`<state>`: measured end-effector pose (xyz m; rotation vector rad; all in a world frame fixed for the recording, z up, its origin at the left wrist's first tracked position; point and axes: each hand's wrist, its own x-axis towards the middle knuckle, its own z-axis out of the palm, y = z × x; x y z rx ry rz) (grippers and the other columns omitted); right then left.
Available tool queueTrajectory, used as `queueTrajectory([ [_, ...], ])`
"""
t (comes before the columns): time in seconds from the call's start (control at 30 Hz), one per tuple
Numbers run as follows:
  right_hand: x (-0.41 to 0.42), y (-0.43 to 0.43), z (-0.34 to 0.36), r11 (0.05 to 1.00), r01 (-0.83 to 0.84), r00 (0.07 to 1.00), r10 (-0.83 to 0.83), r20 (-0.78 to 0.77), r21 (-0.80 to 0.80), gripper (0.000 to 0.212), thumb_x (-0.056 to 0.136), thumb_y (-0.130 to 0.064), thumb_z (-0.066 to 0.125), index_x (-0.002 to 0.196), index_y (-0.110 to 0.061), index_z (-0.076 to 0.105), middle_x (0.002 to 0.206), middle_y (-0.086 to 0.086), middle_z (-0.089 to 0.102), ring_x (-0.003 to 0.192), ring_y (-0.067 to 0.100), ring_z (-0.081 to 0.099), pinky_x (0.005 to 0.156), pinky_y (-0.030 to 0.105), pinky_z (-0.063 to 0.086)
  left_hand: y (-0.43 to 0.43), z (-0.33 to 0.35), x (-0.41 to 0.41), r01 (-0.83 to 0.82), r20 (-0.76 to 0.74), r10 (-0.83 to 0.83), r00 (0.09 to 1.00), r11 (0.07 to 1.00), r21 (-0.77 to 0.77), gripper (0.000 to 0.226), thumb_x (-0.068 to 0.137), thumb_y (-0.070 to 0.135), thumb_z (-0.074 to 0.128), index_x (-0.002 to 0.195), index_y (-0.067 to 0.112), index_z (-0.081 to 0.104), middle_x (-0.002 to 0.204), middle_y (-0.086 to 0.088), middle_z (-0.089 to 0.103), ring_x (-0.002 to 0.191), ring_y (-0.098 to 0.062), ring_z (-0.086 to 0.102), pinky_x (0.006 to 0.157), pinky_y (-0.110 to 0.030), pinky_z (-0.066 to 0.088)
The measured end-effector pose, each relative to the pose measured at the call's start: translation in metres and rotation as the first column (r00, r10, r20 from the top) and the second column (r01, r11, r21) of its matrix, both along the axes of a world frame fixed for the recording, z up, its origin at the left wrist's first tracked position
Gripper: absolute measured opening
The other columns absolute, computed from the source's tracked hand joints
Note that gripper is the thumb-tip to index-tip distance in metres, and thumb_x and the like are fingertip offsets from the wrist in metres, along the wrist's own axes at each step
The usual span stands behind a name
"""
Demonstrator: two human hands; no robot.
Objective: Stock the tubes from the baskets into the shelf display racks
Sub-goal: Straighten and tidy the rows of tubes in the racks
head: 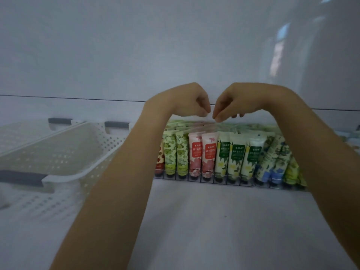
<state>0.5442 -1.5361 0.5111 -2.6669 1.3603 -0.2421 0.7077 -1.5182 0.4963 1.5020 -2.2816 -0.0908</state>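
left hand [187,100]: centre of frame, wrist bent, fingers curled downward, tips bunched just above the back rows of tubes; can't tell whether anything is pinched.
right hand [235,102]: just right of the left hand, same bent-wrist pose, thumb and forefinger tips close together and pointing down; can't tell what it holds, if anything.
hands relation: fingertips almost meet, and both forearms rise from the bottom edge of the frame.
tubes [222,152]: centre to centre right, standing cap-down in rows under the hands, packed side by side.
tube colours, left to right: one red-brown, partly hidden by the left forearm; green tubes [176,152], two; pink tubes [201,152], two; three white with green labels and yellow flowers; blue-floral tubes [276,158], leaning left; more green at the far right.
display rack [220,181]: clear, its front lip runs along the tube caps and dividers separate the lanes.
back rows: blurred, tube tops only.
basket [81,152]: left of the rack, white, perforated, with grey handles [21,178].
second basket [25,133]: upper left, behind the first, blurred.
shelf [214,221]: white surface, lower half of frame, under the rack and baskets.
back wall [136,45]: plain white, upper half.
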Motion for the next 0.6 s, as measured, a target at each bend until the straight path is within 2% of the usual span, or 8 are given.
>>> queueTrajectory([
  [0.1,-0.002,0.008,-0.012,0.999,0.040,0.999,-0.040,-0.018,0.020,0.009,0.080,-0.028,0.070,0.077,-0.035,0.065,0.085,-0.014,0.065,0.078,0.004,0.057,0.067,0.021,0.043,0.002,-0.003,-0.010,-0.045,0.041,0.044,0.998,0.999,0.023,0.015,0.085,0.016,0.061,0.099,0.017,0.067,0.097,0.004,0.062,0.097,-0.015,0.059,0.091,-0.033,0.048],
  [0.2,-0.008,0.013,-0.032,0.994,0.091,0.995,-0.088,0.051,-0.053,0.006,0.080,-0.024,0.069,0.083,-0.028,0.066,0.090,-0.011,0.064,0.087,0.008,0.057,0.072,0.024,0.039,0.008,-0.012,-0.016,-0.060,0.086,0.053,0.995,0.996,0.073,0.008,0.084,0.019,0.062,0.090,0.023,0.066,0.097,0.004,0.064,0.097,-0.018,0.060,0.093,-0.040,0.049],
  [0.3,-0.010,0.014,-0.042,0.992,0.092,0.987,-0.079,0.139,-0.087,0.007,0.081,-0.020,0.067,0.085,-0.025,0.064,0.089,-0.009,0.062,0.085,0.009,0.056,0.063,0.018,0.038,0.016,-0.021,-0.017,-0.067,0.079,0.061,0.995,0.994,0.084,0.009,0.084,0.023,0.062,0.089,0.020,0.069,0.098,0.001,0.068,0.092,-0.018,0.062,0.089,-0.039,0.050],
  [0.37,-0.011,0.015,-0.041,0.994,0.082,0.987,-0.071,0.144,-0.067,0.007,0.081,-0.020,0.068,0.081,-0.026,0.064,0.084,-0.010,0.061,0.084,0.010,0.057,0.060,0.017,0.038,0.018,-0.024,-0.020,-0.094,0.092,0.086,0.992,0.992,0.082,0.009,0.084,0.023,0.063,0.089,0.019,0.069,0.099,-0.001,0.069,0.087,-0.018,0.061,0.081,-0.036,0.051],
  [0.5,-0.018,0.014,-0.036,0.998,0.057,0.990,-0.054,0.131,-0.017,0.003,0.080,-0.024,0.069,0.083,-0.023,0.067,0.088,-0.005,0.066,0.083,0.013,0.061,0.071,0.025,0.048,0.017,-0.025,-0.026,-0.116,0.138,0.108,0.984,0.992,0.045,0.007,0.084,0.028,0.063,0.082,0.021,0.061,0.097,-0.002,0.067,0.083,-0.017,0.059,0.071,-0.030,0.045],
  [0.6,-0.020,0.012,-0.038,1.000,0.028,0.993,-0.028,0.114,0.000,0.007,0.080,-0.023,0.068,0.085,-0.026,0.064,0.084,-0.011,0.061,0.077,0.006,0.056,0.066,0.022,0.042,0.013,-0.026,-0.030,-0.131,0.184,0.122,0.975,0.991,0.039,0.014,0.086,0.029,0.061,0.086,0.015,0.063,0.097,-0.006,0.067,0.085,-0.021,0.060,0.071,-0.030,0.046],
])
